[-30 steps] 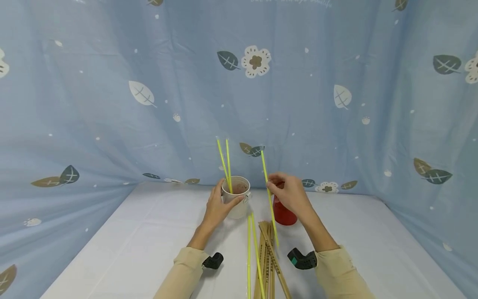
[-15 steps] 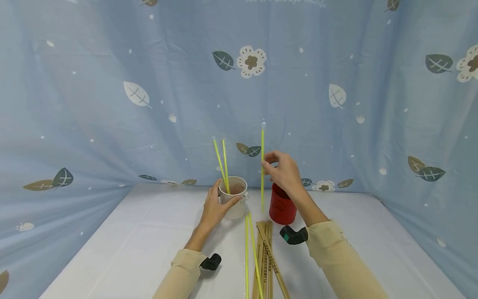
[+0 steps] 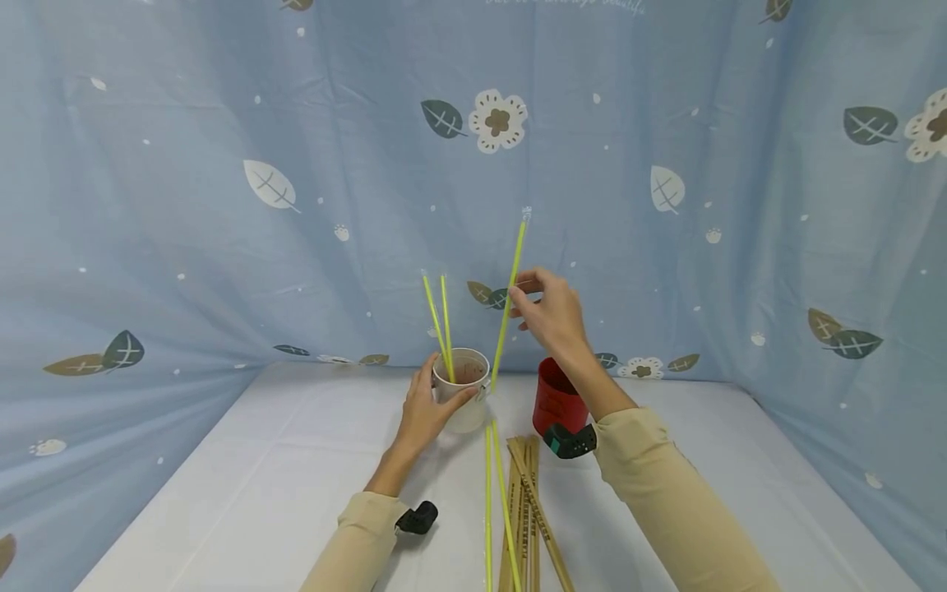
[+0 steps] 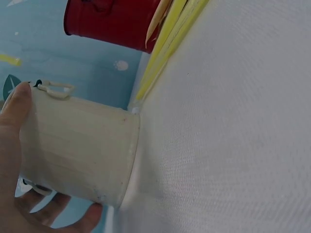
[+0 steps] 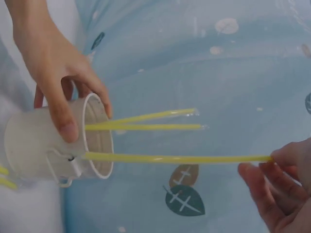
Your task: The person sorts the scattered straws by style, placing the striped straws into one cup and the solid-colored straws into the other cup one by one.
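My left hand [image 3: 429, 415] holds a cream-white pail [image 3: 466, 418] round its side, thumb near the rim. The pail stands upright on the table; two yellow straws [image 3: 436, 322] in clear wrappers lean inside it. My right hand [image 3: 555, 314] pinches a third yellow straw [image 5: 184, 159] near its middle, above and right of the pail. That straw's lower end is at the pail's right rim; whether it is inside I cannot tell. In the left wrist view, fingers [image 4: 48, 209] show beyond the pail.
A red pail [image 3: 551, 403] stands to the right, partly behind my right wrist. Two more yellow straws [image 3: 488, 510] lie in front of the white pail. Beside them lie several brown printed sticks or sleeves [image 3: 543, 518]. A blue patterned curtain [image 3: 355, 164] hangs behind the table.
My right hand has lifted its straw from beside the red pail, then carried it up and left to the white pail's rim. My left hand has stayed on the white pail.
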{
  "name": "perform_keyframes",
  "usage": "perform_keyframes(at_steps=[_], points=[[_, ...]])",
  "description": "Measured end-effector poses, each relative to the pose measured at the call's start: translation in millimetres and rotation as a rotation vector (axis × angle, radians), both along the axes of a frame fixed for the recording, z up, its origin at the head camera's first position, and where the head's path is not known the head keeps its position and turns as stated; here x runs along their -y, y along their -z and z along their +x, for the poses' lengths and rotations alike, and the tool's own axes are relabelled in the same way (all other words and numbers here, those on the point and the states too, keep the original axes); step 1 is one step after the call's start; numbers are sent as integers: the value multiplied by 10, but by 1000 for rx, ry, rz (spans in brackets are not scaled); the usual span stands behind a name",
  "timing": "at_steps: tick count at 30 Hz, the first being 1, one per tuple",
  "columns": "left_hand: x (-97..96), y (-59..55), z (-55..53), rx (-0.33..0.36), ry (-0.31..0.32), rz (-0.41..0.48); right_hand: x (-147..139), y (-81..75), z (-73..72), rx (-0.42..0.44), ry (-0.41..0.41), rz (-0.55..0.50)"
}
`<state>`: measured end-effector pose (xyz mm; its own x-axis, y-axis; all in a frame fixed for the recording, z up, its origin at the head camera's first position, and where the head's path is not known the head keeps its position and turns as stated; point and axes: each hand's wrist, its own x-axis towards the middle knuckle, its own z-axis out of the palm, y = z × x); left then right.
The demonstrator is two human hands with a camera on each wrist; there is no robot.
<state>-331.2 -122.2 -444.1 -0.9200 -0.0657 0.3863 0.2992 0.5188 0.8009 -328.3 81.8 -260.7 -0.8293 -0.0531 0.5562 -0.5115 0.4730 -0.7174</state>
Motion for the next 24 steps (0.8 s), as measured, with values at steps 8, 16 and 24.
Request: perform_keyframes(at_steps=[8,16,24], points=[[3,2,-13,18,-1,0,119,-53,-19,-115,-29,-62],[10,-9,-4,8,2,-2,237,207,-44,-76,-95,-78],[-4,-15,10,12,8,6,391,521,-67,-20,-98,52]])
